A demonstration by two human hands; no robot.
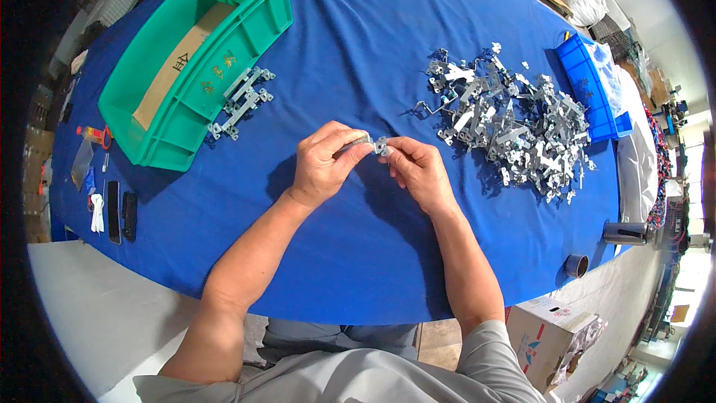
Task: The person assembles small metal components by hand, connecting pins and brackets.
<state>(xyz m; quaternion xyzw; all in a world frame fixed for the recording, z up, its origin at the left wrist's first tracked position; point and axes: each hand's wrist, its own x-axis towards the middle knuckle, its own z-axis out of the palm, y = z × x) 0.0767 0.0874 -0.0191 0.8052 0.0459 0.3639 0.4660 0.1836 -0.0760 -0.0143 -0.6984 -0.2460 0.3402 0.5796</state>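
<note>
Between my two hands, over the middle of the blue cloth, is a small silvery metal bracket (380, 147). My left hand (326, 163) pinches its left part between thumb and fingers, which cover much of it. My right hand (419, 169) pinches the right end with thumb and forefinger. To the right lies a big loose heap of similar metal brackets (514, 127). A smaller group of brackets (242, 104) lies to the left, against the green bin.
A long green plastic bin (123, 108) with cardboard inside stands at the left. At the right edge is a blue crate (585, 89) with clear plastic. A phone (113, 211) lies far left; a dark cup (576, 266) and a metal flask (625, 233) are near the right edge.
</note>
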